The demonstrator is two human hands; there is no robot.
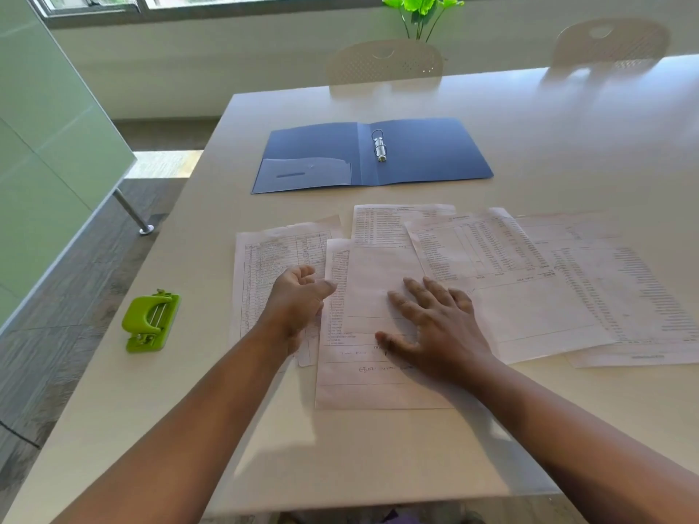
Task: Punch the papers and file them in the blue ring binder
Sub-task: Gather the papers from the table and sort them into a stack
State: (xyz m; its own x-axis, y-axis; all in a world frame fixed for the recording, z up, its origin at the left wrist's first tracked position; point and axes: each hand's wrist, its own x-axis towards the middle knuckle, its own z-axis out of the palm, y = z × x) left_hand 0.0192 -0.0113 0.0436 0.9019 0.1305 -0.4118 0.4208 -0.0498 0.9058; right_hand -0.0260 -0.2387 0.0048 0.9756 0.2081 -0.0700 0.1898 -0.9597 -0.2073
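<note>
Several printed papers (510, 281) lie spread and overlapping across the middle of the pale table (378, 459). My right hand (435, 327) lies flat with straight, spread fingers on the central sheets. My left hand (299, 300) hovers over the left sheets, fingers loosely curled and holding nothing. The blue ring binder (427, 153) lies open and flat beyond the papers, its metal rings (379, 145) standing in the middle. A green hole punch (150, 321) sits near the table's left edge, left of my left hand.
Two pale chairs (384, 64) stand at the table's far side, with a green plant (421, 11) behind them below a window. A green partition (45, 153) on a metal leg stands on the floor to the left.
</note>
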